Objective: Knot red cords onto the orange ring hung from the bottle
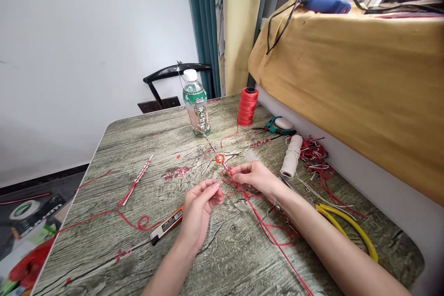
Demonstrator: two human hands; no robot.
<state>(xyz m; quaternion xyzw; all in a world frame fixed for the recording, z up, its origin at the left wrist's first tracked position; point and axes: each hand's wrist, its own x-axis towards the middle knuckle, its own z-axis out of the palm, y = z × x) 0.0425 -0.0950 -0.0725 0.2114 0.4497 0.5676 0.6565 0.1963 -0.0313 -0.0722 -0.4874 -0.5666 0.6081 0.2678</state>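
Both hands work a red cord (263, 226) over the middle of a wood-grain table (138, 143). My left hand (199, 208) pinches the cord's strands with thumb and fingers closed. My right hand (255, 176) is closed on the cord too, just below a small red knotted ring (219, 158). A taut line runs from that ring up to a green water bottle (196, 104). Loose red cord trails under my right forearm toward the table's near edge.
A red thread spool (247, 106), a white spool (291, 155), pliers (279, 126), yellow-handled scissors (350, 226), cord scraps (314, 152), a lighter (167, 225) and a braided piece (137, 180) lie on the table. A cloth-covered bench (347, 78) stands at the right, a chair (173, 85) behind.
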